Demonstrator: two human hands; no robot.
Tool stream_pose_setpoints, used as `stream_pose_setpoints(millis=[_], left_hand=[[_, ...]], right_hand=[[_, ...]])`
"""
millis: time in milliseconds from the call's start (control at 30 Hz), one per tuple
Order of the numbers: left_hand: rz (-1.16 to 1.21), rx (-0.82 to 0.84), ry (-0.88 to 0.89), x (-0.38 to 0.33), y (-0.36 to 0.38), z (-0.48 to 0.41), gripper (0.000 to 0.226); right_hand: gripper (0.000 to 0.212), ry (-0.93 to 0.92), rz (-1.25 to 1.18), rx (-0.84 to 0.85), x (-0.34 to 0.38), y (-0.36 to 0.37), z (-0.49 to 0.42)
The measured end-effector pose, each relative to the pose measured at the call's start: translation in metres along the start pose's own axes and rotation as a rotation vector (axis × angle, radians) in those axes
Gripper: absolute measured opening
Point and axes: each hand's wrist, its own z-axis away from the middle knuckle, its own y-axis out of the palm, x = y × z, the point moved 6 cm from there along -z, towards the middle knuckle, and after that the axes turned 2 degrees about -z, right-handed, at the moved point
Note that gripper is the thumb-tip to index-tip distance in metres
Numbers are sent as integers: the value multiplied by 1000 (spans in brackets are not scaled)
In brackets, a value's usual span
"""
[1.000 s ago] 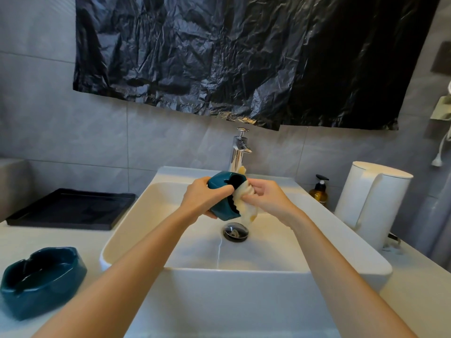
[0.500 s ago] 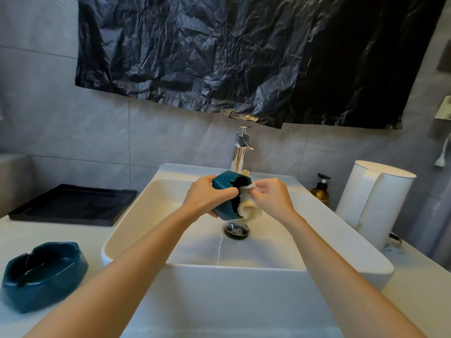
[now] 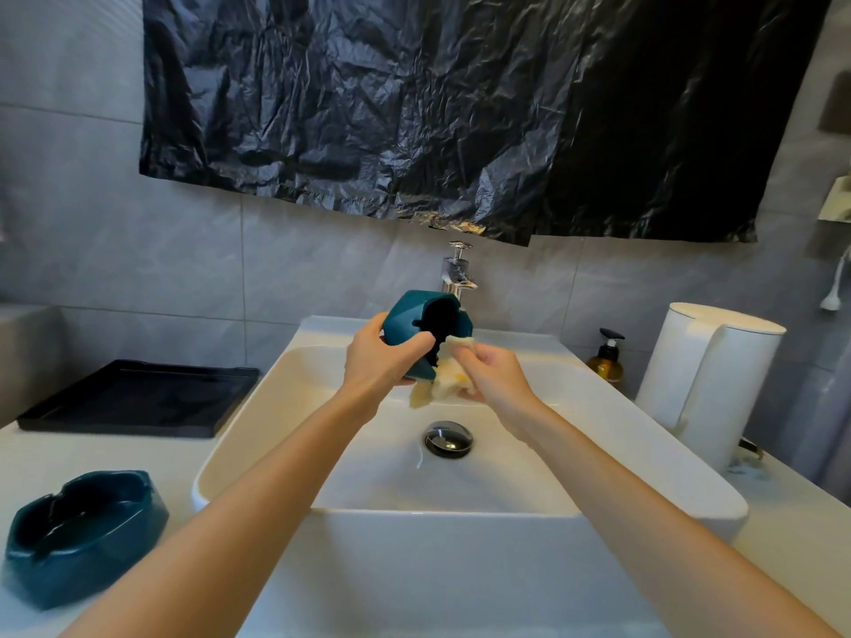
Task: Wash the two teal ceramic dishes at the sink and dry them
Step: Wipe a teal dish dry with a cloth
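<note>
The dish [image 3: 411, 325] has come up out of the basin since a moment ago. It was low over the drain [image 3: 448, 437] with the cloth [image 3: 441, 383] pushed into its mouth. Now the left hand [image 3: 381, 362] grips it higher, just in front of the faucet [image 3: 457, 274], tipped on its side so the opening faces me. The cloth has slid out to the lower rim and hangs bunched in the curled fingers of the right hand [image 3: 493, 376].

I'd say the inside has had its wipe and the rim or outside comes next. I cannot tell whether this is scrubbing or drying.

The held dish's hollow is dark and I can make out nothing in it. The sink [image 3: 258, 435] shows only a thin streak of water near the drain, and no stream is visible from the faucet.

The second teal dish [image 3: 83, 532] sits upright on the bench [image 3: 69, 453] well left of the sink. Its inside is glossy, perhaps wet, though I cannot be sure. It waits its turn or is already washed.
</note>
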Motion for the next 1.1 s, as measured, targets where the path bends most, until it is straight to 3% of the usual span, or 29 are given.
stream_pose_setpoints(millis=[133, 333, 533, 733, 1100], left_hand=[[-147, -9, 190, -9, 3, 5, 51], [-238, 50, 343, -18, 13, 14, 59], [-204, -5, 353, -18, 3, 8, 59], [-233, 61, 396, -18, 10, 14, 61], [-175, 7, 429, -22, 7, 15, 60]], right_hand=[[24, 152, -202, 73, -3, 6, 2], [8, 163, -212, -35, -5, -3, -1], [25, 148, -327, 173, 5, 3, 0], [10, 100, -131, -100, -3, -5, -1], [26, 220, -359, 194, 0, 20, 5]])
